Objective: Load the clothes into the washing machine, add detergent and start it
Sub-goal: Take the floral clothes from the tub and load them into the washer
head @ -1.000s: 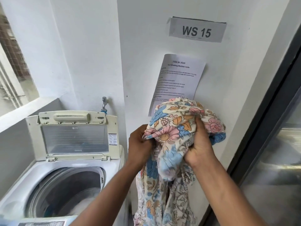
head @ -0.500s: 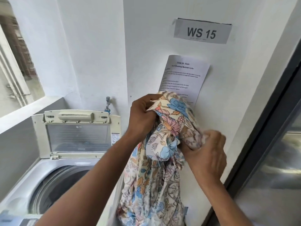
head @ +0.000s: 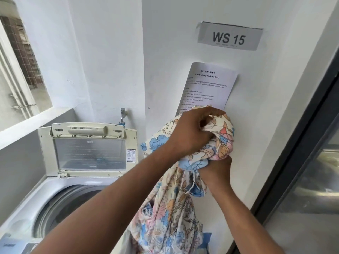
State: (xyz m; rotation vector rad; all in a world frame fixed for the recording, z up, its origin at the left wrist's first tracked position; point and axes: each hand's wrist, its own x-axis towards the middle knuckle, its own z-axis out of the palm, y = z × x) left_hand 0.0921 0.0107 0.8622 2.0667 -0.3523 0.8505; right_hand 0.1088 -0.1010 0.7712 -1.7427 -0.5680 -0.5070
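So the washing machine (head: 60,195) is sitting down at your lower left with the lid (head: 89,149) flipped up against the wall and the drum (head: 60,208) wide open. Nothing blocks the way in, and I can't really tell what's already inside.

The floral cloth (head: 176,208) isn't in there yet. It's off to the right of the machine, held up against the wall in front of the instruction sheet (head: 207,87), with a long tail dangling down past the bottom of the view.

Compared to a moment ago you've swapped the stack: your left hand (head: 190,132) has come up on top, fingers curled tight over the wad, while your right hand (head: 216,171) has dropped underneath, clamped on the cloth from below. Before that, both hands were side by side on the bundle. Looks to me like you're gathering the loose length hand over hand so it goes in as one lump.

My read: you're early in the task. The bundle needs to swing left and down over the drum, and I'd watch that hanging tail so it doesn't snag on the rim. Detergent and start are still to come.
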